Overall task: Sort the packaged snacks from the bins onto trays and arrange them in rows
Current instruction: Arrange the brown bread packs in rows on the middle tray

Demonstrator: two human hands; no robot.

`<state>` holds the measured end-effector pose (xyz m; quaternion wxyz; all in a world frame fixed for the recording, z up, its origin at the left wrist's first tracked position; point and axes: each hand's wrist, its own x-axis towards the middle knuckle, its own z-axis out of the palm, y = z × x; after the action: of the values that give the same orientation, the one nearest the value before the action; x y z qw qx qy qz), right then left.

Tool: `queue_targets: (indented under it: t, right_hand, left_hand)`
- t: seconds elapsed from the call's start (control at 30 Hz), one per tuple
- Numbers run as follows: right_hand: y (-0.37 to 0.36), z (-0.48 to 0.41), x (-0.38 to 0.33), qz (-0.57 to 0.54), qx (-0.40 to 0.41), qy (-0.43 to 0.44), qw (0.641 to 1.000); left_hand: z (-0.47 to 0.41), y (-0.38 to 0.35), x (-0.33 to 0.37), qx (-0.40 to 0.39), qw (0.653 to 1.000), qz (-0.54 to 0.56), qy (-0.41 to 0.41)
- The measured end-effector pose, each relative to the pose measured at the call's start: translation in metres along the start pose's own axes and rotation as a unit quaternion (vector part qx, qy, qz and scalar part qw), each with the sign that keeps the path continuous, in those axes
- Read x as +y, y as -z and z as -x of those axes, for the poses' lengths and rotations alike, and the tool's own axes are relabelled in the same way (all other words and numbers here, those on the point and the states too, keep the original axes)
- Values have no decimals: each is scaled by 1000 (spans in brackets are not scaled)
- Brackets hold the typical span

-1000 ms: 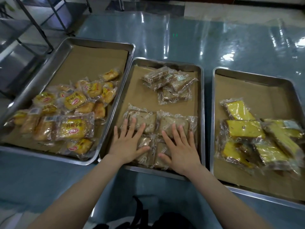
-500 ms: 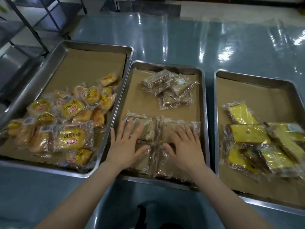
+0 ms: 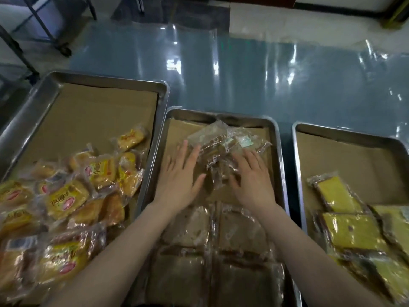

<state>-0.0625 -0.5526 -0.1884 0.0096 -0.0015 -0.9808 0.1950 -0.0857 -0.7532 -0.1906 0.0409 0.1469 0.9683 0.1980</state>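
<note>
Three steel trays lined with brown paper lie side by side. In the middle tray (image 3: 277,138), several brown cake packs (image 3: 239,235) lie flat in two rows at the near end. A loose heap of brown packs (image 3: 223,142) sits at the far end. My left hand (image 3: 179,173) lies flat with straight fingers at the heap's left edge. My right hand (image 3: 252,176) rests with spread fingers on the heap's right side. Neither hand grips a pack.
The left tray (image 3: 28,111) holds a jumble of yellow bread packs (image 3: 66,200). The right tray (image 3: 296,151) holds yellow cake slices in clear wrap (image 3: 349,229). A glossy plastic-covered table (image 3: 243,74) stretches behind the trays. A metal rack (image 3: 33,29) stands at far left.
Both hands left the arranged near rows and moved forward to the loose heap at the far end of the middle tray. The camera moved closer and tilted.
</note>
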Motion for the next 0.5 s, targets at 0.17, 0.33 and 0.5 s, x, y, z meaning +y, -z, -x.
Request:
queue_targets:
  t: [0.17, 0.33, 0.5]
  right_hand:
    - [-9, -59, 4, 3, 12, -5, 1000]
    - [-22, -73, 10, 39, -17, -14, 999]
    - [-20, -56, 7, 38, -9, -38, 999]
  left_hand:
    - [-61, 1, 9, 13, 999, 3, -29]
    - [-88, -4, 11, 6, 999, 38, -26]
    - [-82, -11, 5, 2, 999, 32, -30]
